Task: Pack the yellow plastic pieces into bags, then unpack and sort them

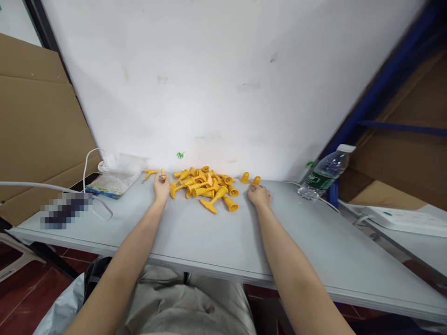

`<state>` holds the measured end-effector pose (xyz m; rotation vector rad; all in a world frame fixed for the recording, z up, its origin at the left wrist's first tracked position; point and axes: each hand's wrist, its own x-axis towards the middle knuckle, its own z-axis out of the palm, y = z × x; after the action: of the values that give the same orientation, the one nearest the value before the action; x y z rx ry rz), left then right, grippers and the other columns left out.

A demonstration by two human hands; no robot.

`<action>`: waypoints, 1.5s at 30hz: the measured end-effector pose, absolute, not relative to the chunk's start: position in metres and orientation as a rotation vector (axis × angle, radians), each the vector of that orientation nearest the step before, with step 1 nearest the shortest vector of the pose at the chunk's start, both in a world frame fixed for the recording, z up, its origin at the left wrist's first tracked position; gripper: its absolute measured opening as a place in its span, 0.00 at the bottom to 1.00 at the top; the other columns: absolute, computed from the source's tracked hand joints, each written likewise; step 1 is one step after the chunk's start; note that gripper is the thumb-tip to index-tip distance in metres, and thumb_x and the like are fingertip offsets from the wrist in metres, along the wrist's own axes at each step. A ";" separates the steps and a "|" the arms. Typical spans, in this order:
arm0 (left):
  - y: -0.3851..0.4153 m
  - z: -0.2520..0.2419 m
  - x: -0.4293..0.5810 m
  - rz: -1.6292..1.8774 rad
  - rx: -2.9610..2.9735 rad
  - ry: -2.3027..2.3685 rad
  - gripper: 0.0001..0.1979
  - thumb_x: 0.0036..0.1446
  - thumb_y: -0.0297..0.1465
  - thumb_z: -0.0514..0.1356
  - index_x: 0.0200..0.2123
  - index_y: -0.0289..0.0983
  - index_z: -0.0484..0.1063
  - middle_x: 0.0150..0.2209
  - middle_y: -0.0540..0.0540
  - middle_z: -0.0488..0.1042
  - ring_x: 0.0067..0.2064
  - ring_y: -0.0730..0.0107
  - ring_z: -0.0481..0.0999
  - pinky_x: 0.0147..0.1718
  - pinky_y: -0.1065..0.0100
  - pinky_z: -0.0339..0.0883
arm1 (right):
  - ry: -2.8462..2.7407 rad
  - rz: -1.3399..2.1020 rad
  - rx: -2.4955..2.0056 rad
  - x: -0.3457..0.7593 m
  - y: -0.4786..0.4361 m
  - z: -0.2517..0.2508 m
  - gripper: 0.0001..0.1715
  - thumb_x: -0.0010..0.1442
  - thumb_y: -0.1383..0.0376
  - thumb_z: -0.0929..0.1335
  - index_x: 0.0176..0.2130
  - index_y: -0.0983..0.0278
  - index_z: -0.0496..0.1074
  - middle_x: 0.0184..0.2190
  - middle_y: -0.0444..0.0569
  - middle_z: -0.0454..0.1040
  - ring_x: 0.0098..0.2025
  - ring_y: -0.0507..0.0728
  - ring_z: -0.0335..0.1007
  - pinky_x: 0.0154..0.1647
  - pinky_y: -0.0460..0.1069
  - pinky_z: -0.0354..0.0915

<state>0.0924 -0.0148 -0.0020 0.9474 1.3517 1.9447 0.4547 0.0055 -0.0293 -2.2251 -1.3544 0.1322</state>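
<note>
The pile [204, 188] lies between the hands: left hand [161, 187] pinching a piece [162, 176], right hand [259, 194] curled by a cap [256, 180], grip unclear.

A loose pile of yellow plastic parts [204, 188] is heaped at the far edge of the worktop [216, 242]. The parts are flared, trumpet-like stems, laid on their sides and crossed at all angles. A short cap [245, 177] is set just right of the pile, a second cap [256, 180] is beside the first, and a T-shaped piece [150, 172] is apart on the left.
</note>
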 end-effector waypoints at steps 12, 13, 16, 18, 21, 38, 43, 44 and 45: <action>-0.020 0.008 0.093 1.799 0.659 1.322 0.13 0.55 0.33 0.62 0.44 0.39 0.65 0.42 0.46 0.70 0.29 0.78 0.72 0.22 0.76 0.61 | -1.616 0.168 -2.334 0.456 0.016 -0.029 0.34 0.66 0.57 0.50 0.68 0.62 0.54 0.69 0.56 0.50 0.69 0.68 0.45 0.64 0.71 0.43; -0.019 0.008 0.092 1.793 0.648 1.317 0.13 0.57 0.34 0.60 0.44 0.39 0.65 0.42 0.46 0.70 0.29 0.78 0.72 0.22 0.76 0.61 | -1.625 0.180 -2.344 0.457 0.017 -0.029 0.35 0.66 0.57 0.49 0.68 0.61 0.53 0.70 0.55 0.49 0.69 0.68 0.44 0.64 0.71 0.42; -0.017 0.006 0.091 1.765 0.624 1.316 0.12 0.60 0.36 0.54 0.44 0.37 0.66 0.40 0.45 0.70 0.28 0.77 0.73 0.21 0.76 0.60 | -1.649 0.203 -2.366 0.457 0.018 -0.030 0.35 0.67 0.56 0.48 0.69 0.61 0.51 0.70 0.53 0.47 0.70 0.68 0.42 0.64 0.72 0.41; -0.016 0.003 0.089 1.755 0.653 1.345 0.13 0.61 0.35 0.51 0.45 0.37 0.66 0.35 0.47 0.71 0.26 0.77 0.71 0.20 0.76 0.58 | -1.658 0.208 -2.381 0.458 0.019 -0.029 0.35 0.67 0.56 0.47 0.69 0.61 0.50 0.71 0.53 0.46 0.70 0.68 0.41 0.64 0.72 0.41; -0.014 -0.002 0.087 1.776 0.761 1.458 0.13 0.60 0.32 0.49 0.43 0.36 0.68 0.30 0.49 0.70 0.24 0.76 0.67 0.20 0.75 0.57 | -1.686 0.211 -2.394 0.458 0.017 -0.029 0.35 0.67 0.55 0.47 0.69 0.60 0.50 0.71 0.53 0.45 0.70 0.68 0.41 0.65 0.72 0.41; 0.011 -0.018 0.059 1.359 1.473 2.069 0.26 0.48 0.17 0.51 0.50 0.33 0.73 0.51 0.38 0.73 0.54 0.59 0.72 0.57 0.62 0.61 | -1.748 0.144 -2.392 0.447 0.001 -0.027 0.34 0.67 0.58 0.49 0.67 0.64 0.55 0.70 0.51 0.50 0.70 0.64 0.44 0.66 0.67 0.46; 0.022 -0.019 0.039 1.427 1.529 1.941 0.22 0.47 0.18 0.53 0.45 0.37 0.75 0.52 0.40 0.74 0.59 0.60 0.68 0.61 0.62 0.58 | -1.753 0.132 -2.368 0.447 0.000 -0.027 0.32 0.67 0.59 0.50 0.66 0.62 0.58 0.69 0.52 0.51 0.70 0.64 0.45 0.65 0.68 0.46; 0.024 -0.020 0.034 1.455 1.510 1.911 0.20 0.47 0.18 0.54 0.43 0.37 0.75 0.52 0.40 0.74 0.60 0.59 0.67 0.62 0.61 0.56 | -1.757 0.130 -2.358 0.447 0.000 -0.027 0.32 0.67 0.59 0.50 0.65 0.62 0.58 0.69 0.52 0.52 0.69 0.64 0.46 0.65 0.69 0.46; 0.026 -0.020 0.029 1.466 1.491 1.902 0.19 0.46 0.18 0.55 0.41 0.38 0.76 0.52 0.40 0.75 0.61 0.58 0.67 0.62 0.59 0.55 | -1.759 0.132 -2.353 0.447 0.000 -0.027 0.32 0.67 0.59 0.50 0.65 0.62 0.59 0.69 0.52 0.52 0.69 0.64 0.46 0.65 0.69 0.46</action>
<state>0.0287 0.0261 -0.0204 1.4909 1.9017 1.4656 0.4471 -0.0003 -0.0268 -2.3527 -1.7587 0.1319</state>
